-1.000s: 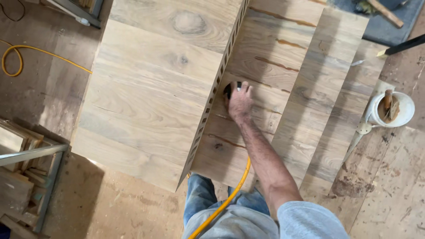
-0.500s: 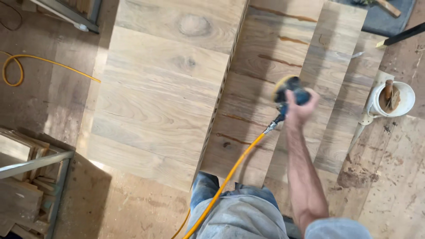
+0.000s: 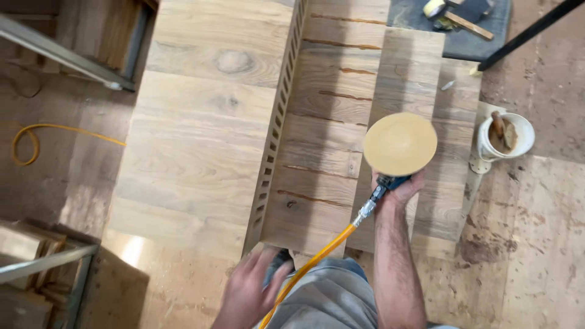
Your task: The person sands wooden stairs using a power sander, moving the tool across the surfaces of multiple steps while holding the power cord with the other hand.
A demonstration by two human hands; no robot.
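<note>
My right hand (image 3: 399,189) grips a round air sander (image 3: 399,144) turned pad-up, its tan sanding disc facing me. A yellow air hose (image 3: 317,262) runs from the sander down past my legs. The sander hangs above the stepped oak boards (image 3: 323,128) of a wooden cabinet piece. My left hand (image 3: 248,291) is blurred at the bottom, fingers apart, holding nothing, near the front corner of the large oak panel (image 3: 201,140). A slotted wooden edge (image 3: 277,131) divides the panel from the lower boards.
A white bucket (image 3: 504,137) with a stick and filler stands on the floor at the right. A dark mat (image 3: 463,24) with tools lies at the top right. Yellow hose loops (image 3: 36,143) lie at the left, by a metal rack (image 3: 42,262) of wood scraps.
My right hand lifted the sander off the boards and flipped it so the disc faces up. My left hand came into view at the bottom.
</note>
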